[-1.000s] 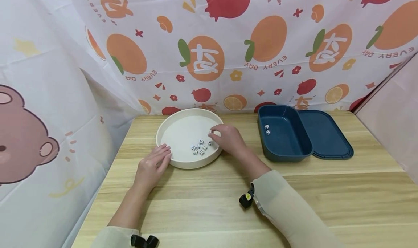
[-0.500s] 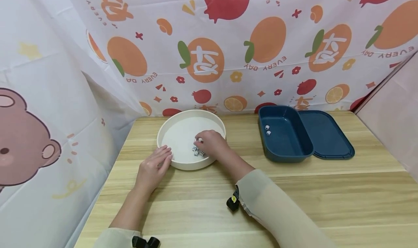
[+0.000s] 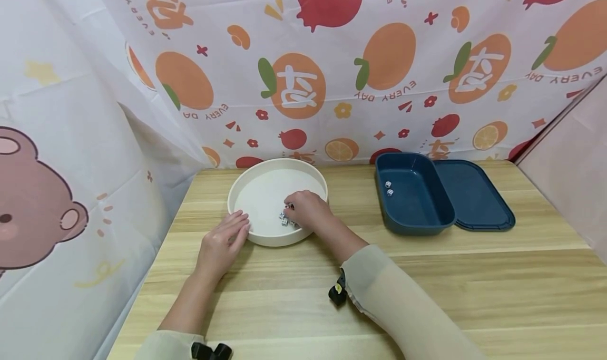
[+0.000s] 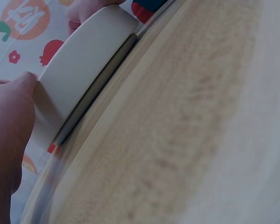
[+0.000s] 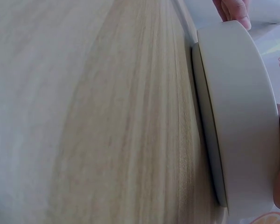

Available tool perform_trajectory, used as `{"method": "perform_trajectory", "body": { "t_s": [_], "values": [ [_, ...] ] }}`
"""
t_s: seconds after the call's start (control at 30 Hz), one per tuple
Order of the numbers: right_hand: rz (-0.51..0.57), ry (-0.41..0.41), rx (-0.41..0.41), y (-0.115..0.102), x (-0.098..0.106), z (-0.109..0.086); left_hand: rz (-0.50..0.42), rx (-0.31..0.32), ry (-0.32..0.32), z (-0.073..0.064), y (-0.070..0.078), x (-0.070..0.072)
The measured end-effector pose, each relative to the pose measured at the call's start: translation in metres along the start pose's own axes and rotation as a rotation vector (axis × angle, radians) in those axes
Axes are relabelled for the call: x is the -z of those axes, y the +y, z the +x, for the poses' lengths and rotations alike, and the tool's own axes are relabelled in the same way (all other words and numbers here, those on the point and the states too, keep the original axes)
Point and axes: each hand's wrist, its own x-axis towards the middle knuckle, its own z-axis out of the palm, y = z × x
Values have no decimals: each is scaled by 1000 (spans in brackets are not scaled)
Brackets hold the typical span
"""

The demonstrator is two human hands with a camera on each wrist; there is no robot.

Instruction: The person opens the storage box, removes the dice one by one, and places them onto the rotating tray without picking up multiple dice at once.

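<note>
Two dice boxed, the rest under your right hand

Two dice (image 3: 388, 188) lie in the blue box (image 3: 413, 220), well apart from the round white tray (image 3: 265, 237) where your work is. A second ago your right hand (image 3: 307, 210) was at the tray's far right rim, with a loose cluster of dice in plain sight; now it has dropped onto that cluster, which suggests you are gathering the next pick. Only a few tray dice (image 3: 283, 220) peek out at the left edge of your fingers, and the others are covered. Your fingers curl down over them, but whether they actually pinch a die is hidden, so I cannot tell.

Your left hand (image 3: 223, 242) has not moved: its fingers lie fairly straight against the tray's near-left wall, steadying it and grasping nothing.

The box's lid (image 3: 476, 199) lies flat on the desk (image 3: 474, 275), touching the box's right side.

Both wrist views show little more than blurred wood grain and the tray's outer wall (image 4: 79, 79), with fingertips at the frame edges. No dice show there.
</note>
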Motion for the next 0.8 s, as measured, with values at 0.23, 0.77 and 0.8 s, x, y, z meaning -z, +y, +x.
{"method": "perform_trajectory", "body": {
  "t_s": [0.23,0.77,0.8],
  "values": [
    [5,24,19,0,-1,0,3,-6,1,-1,-1,0],
    [16,58,47,2,1,-2,0,-25,18,-1,0,0],
    [18,64,54,2,2,-2,1,-26,20,-1,0,0]
  ]
}}
